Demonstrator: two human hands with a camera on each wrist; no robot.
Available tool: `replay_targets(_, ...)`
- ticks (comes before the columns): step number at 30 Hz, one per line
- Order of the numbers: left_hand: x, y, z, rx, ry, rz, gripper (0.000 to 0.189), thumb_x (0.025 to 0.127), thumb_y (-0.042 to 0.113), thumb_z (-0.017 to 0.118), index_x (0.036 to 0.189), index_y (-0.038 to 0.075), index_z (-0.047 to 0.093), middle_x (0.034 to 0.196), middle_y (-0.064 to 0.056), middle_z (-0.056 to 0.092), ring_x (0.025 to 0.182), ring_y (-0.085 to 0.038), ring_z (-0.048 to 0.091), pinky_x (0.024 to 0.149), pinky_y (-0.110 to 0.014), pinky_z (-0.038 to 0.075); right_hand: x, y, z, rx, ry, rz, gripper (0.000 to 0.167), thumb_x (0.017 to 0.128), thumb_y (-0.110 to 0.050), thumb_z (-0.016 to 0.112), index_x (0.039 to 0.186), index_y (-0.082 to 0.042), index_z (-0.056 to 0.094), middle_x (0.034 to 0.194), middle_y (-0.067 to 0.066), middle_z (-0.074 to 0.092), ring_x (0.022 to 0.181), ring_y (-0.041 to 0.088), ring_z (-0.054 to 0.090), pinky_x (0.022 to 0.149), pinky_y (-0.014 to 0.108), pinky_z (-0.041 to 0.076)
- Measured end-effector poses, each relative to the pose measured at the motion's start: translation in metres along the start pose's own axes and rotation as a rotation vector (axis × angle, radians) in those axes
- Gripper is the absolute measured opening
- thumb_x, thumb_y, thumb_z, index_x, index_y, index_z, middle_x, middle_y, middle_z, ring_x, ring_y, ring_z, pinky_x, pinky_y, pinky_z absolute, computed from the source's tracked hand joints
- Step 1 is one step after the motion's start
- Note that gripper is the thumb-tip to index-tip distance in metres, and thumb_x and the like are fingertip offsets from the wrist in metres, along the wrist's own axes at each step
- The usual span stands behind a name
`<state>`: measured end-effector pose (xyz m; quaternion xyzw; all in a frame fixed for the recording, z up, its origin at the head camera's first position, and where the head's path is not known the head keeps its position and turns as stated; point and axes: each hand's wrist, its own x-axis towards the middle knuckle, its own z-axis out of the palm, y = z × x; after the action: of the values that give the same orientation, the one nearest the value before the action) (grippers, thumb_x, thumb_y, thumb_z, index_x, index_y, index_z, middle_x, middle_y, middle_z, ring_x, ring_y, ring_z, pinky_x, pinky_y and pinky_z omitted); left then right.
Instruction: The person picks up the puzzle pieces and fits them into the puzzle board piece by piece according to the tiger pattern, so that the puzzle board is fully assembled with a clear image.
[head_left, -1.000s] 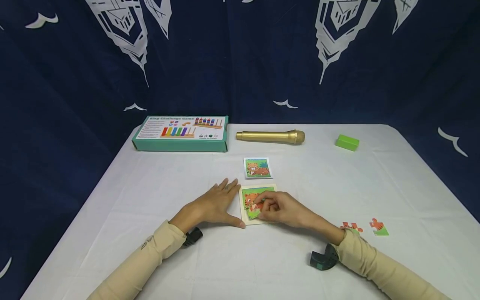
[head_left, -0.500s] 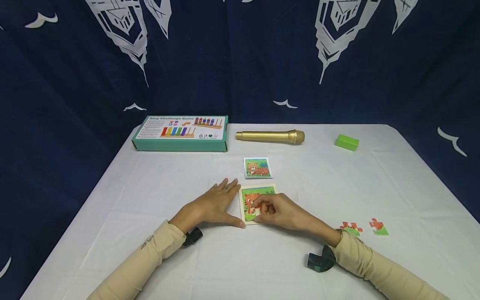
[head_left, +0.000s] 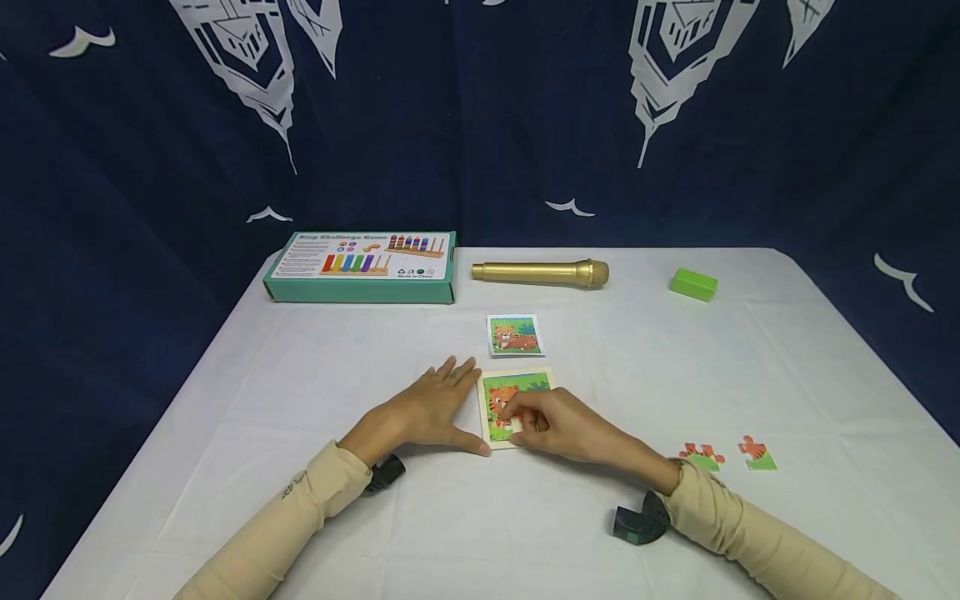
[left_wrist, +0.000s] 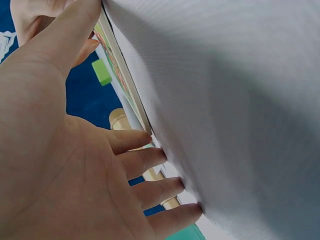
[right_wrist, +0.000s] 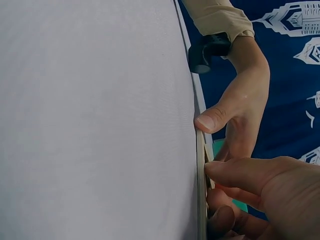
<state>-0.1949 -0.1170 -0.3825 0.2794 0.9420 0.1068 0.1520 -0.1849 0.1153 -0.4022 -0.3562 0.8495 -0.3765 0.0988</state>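
In the head view a small wooden tiger jigsaw board (head_left: 517, 372) lies on the white table, with a pale bare patch showing in its lower part. My right hand (head_left: 566, 425) is over its lower right, index finger and thumb at a puzzle piece (head_left: 498, 432) in the lower left; the other fingers are curled. My left hand (head_left: 431, 412) lies spread along the board's left side, its thumb at the lower left corner. Two loose puzzle pieces, one red and green (head_left: 701, 457) and another beside it (head_left: 757, 454), lie at the right.
Just behind the board is a tiger picture card (head_left: 515, 336). Farther back stand a green game box (head_left: 360, 289), a gold microphone (head_left: 536, 273) and a green block (head_left: 693, 285). A dark blue patterned cloth (head_left: 465, 125) hangs behind the table.
The right hand has shifted slightly down and left, and the puzzle piece that was tilted in its fingers now lies in the board. The left hand stays still.
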Motion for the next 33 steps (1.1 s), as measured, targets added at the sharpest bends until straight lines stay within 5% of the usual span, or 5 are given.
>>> replay_targets(16, 0.000, 0.001, -0.001, 0.002, -0.002, -0.003, 0.116, 0.069, 0.071, 0.069, 0.152, 0.004, 0.023, 0.160, -0.013, 0.014, 0.146, -0.035, 0.008, 0.116, -0.052, 0.015, -0.001, -0.002, 0.000, -0.022, -0.003, -0.001, 0.012, 0.087, -0.003, 0.067, 0.093, -0.011, 0.074, 0.071, -0.010, 0.062, 0.059, 0.000, 0.046, 0.051, 0.016, 0.039)
replay_targets(25, 0.001, 0.000, 0.001, 0.001, -0.013, -0.001, 0.116, 0.070, 0.072, 0.067, 0.152, 0.005, 0.021, 0.160, -0.011, 0.013, 0.146, -0.034, 0.007, 0.117, -0.051, 0.014, -0.009, 0.003, -0.009, -0.036, -0.019, -0.027, 0.015, 0.090, -0.010, 0.066, 0.102, -0.016, 0.073, 0.078, -0.012, 0.061, 0.063, 0.002, 0.046, 0.055, 0.017, 0.040)
replay_targets(33, 0.001, 0.000, 0.000, -0.003, -0.014, -0.007, 0.115, 0.070, 0.070, 0.068, 0.153, 0.005, 0.021, 0.160, -0.011, 0.013, 0.147, -0.034, 0.006, 0.117, -0.050, 0.013, -0.039, 0.018, -0.038, -0.109, 0.106, 0.010, 0.024, 0.087, -0.013, 0.071, 0.111, -0.014, 0.070, 0.098, -0.009, 0.066, 0.085, 0.008, 0.059, 0.075, 0.028, 0.051)
